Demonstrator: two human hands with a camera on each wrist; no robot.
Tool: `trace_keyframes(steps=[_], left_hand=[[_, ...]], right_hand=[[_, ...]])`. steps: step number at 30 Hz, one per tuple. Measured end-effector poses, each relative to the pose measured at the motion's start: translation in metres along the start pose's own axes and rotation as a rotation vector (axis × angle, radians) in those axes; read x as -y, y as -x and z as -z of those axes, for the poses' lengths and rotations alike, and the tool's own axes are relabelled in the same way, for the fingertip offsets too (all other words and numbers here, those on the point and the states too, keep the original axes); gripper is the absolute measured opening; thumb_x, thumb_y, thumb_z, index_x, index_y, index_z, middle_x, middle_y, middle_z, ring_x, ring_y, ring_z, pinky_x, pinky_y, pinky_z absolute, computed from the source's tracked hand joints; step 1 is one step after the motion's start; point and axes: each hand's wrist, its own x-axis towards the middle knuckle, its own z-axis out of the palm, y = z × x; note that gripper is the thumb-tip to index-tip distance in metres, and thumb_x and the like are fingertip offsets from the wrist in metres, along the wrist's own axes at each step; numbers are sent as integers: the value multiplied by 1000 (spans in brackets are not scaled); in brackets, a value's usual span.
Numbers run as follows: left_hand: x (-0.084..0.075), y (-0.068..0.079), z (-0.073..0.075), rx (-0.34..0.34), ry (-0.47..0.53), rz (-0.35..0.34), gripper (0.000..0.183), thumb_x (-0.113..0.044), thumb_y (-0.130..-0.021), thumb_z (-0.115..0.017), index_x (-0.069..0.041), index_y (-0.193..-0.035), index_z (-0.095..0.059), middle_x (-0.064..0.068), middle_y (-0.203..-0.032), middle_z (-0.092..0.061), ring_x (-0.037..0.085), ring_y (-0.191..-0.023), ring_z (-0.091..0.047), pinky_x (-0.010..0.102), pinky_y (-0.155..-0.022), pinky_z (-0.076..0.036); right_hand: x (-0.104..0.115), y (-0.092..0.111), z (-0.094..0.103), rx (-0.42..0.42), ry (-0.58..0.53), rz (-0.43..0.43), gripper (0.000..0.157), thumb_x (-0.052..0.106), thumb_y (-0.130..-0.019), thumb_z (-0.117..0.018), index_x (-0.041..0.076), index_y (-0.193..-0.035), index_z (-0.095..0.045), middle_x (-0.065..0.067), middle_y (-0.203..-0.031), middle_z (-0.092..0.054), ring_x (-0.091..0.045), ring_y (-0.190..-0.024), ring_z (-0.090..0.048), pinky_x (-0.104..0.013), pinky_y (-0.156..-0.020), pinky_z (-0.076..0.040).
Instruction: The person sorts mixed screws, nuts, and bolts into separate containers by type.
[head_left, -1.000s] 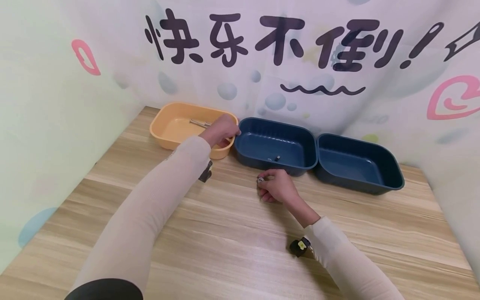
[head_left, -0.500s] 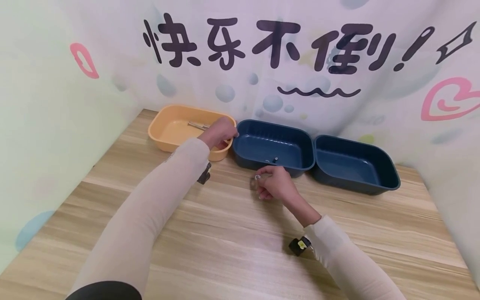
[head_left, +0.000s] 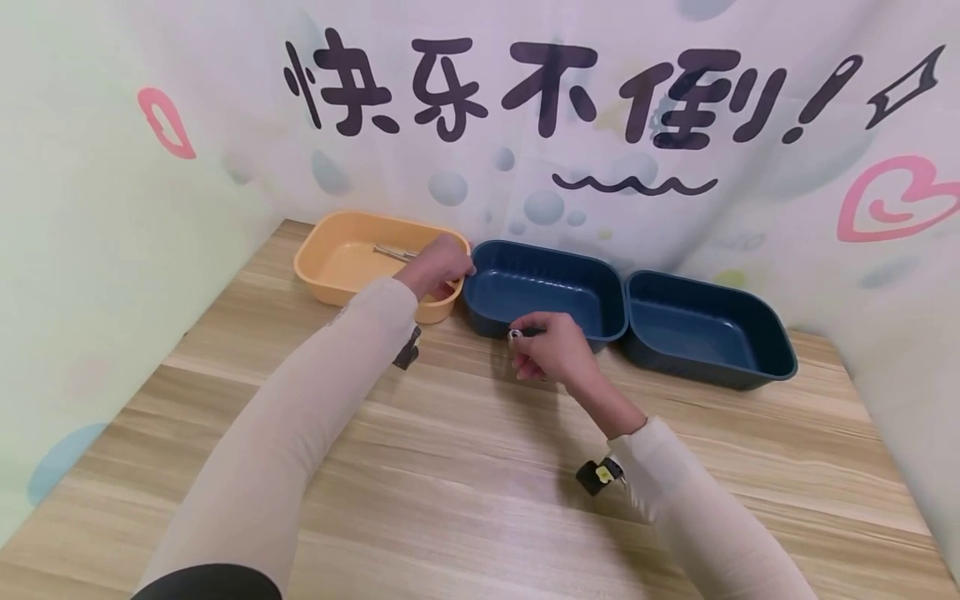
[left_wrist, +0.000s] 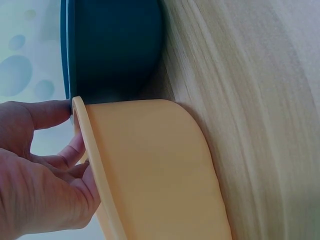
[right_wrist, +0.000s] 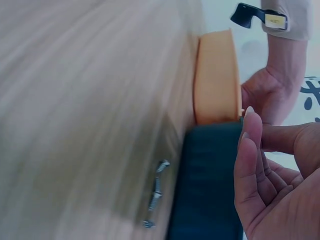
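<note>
At the right end of the orange bin (head_left: 352, 254), my left hand (head_left: 442, 260) grips the rim, thumb at the corner beside the blue bin and fingers curled inside. My right hand (head_left: 551, 350) is raised just before the front rim of the middle blue bin (head_left: 540, 275). Its thumb and fingertips pinch a small shiny metal piece (head_left: 515, 334) with a dark centre. The fingers hide most of this piece in the right wrist view. Below that hand, several small screws (right_wrist: 156, 200) lie on the table along the blue bin's front wall.
Long silvery metal rods (head_left: 392, 252) lie in the orange bin. A second blue bin (head_left: 708, 325) stands against the middle one on the right. All three bins are lined up at the back of the wooden table (head_left: 450, 467), before a printed cloth (head_left: 480, 167).
My right hand has risen from the table and moved forward with the metal piece, up to the middle blue bin's rim. It now covers a small dark piece seen inside that bin. My left hand stays put.
</note>
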Motion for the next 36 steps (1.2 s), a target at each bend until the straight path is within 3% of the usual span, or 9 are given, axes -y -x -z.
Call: trace_keyframes(steps=[8,15,22,29,36], left_hand=[[0,-1,1,2,-10,-1,36,-16,-96,-59,-9,-131,-51,9,-105,-53,28,-86,-65,36,-66,-58],[0,-1,1,1,7,0,31,-15,-96,-59,-7,-125,-53,8,-101,-51,28,-89,-65,36,-67,-58],[1,-1,1,5,8,3,23,-15,-96,-59,-5,-117,-55,5,-85,-45,29,-90,-65,37,-68,-58],[1,-3,1,1,-15,2,34,-17,-96,-59,-7,-128,-53,7,-98,-52,28,-88,-66,35,-65,-58],[0,-3,1,6,-4,2,28,-16,-96,-59,-6,-122,-55,7,-98,-51,28,-87,-65,37,-68,-58]], right_hand=[[12,-6,18,-38,31,-13,24,20,-94,-65,10,-116,-64,-14,-78,-71,-32,-68,-70,-43,-69,-59],[12,-11,33,-78,19,3,30,21,-96,-63,9,-123,-61,-18,-85,-70,-23,-61,-69,-34,-60,-58],[7,-15,39,-88,1,-4,32,19,-96,-62,7,-125,-60,-13,-80,-70,-24,-63,-70,-39,-65,-59],[4,-17,46,-122,2,7,28,20,-97,-61,9,-123,-61,-14,-81,-70,-39,-79,-70,-46,-73,-59],[0,-20,54,-150,3,8,29,21,-97,-60,11,-125,-60,-15,-83,-71,-33,-74,-71,-41,-70,-59]])
